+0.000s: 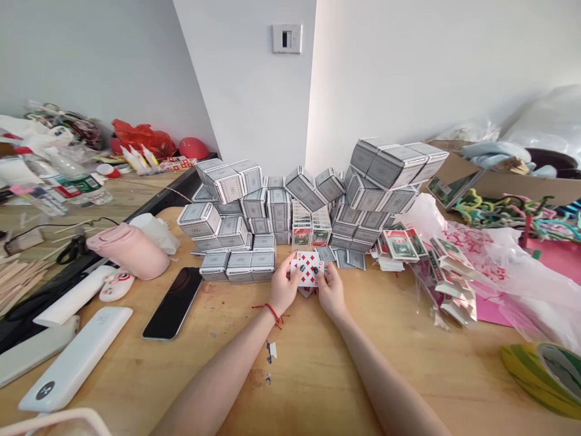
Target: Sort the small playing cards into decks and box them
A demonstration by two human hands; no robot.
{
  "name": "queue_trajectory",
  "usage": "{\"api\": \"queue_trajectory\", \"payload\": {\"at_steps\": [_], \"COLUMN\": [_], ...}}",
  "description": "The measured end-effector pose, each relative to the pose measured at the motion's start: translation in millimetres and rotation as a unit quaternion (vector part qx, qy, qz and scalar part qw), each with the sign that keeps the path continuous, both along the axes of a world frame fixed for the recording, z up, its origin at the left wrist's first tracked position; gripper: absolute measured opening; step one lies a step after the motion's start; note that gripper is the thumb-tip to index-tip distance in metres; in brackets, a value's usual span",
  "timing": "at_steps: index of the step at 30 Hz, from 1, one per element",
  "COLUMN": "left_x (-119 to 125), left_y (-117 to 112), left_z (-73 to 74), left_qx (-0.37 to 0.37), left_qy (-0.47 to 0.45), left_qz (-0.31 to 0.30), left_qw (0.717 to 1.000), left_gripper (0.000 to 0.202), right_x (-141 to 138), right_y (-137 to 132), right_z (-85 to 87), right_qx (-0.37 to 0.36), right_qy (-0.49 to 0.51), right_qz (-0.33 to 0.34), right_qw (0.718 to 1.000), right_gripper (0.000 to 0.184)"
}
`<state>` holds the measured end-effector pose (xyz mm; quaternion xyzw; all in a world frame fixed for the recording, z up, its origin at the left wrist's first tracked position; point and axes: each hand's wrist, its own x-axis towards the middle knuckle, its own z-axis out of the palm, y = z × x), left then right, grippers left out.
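Left hand (282,290), right hand (331,289): both clamped on face-up playing cards (307,267). Many boxed decks (236,224) already stacked behind; loose packs (447,254) lie right.

The surface (318,375) is pale wood with a smooth, matt finish. The card boxes (236,230) look like printed cardboard, and the phone (173,303) at its left side has glossy black glass.

Home craft workroom: card boxes (236,239) stacked on cluttered wooden table (318,369).

Red diamond pips on card (307,268); no text
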<state>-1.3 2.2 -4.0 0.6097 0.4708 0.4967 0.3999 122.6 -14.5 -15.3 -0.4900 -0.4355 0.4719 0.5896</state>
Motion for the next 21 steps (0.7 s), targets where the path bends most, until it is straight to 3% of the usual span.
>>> {"api": "queue_trajectory", "payload": {"at_steps": [8, 21], "left_x": [1.4, 0.5], "left_y": [-4.8, -0.1], "left_z": [3.0, -3.6], "left_qx": [0.013, -0.002], "left_qy": [0.068, 0.039], "left_qz": [0.041, 0.063], "left_qw": [0.997, 0.997], "left_gripper": [0.040, 0.032], "right_x": [-0.3, -3.0], "right_y": [-1.0, 0.1], "right_z": [4.9, 7.9], "right_qx": [0.000, 0.011], "right_qy": [0.028, 0.030], "right_qz": [0.009, 0.016], "right_qw": [1.000, 0.999], "right_gripper": [0.025, 0.024]}}
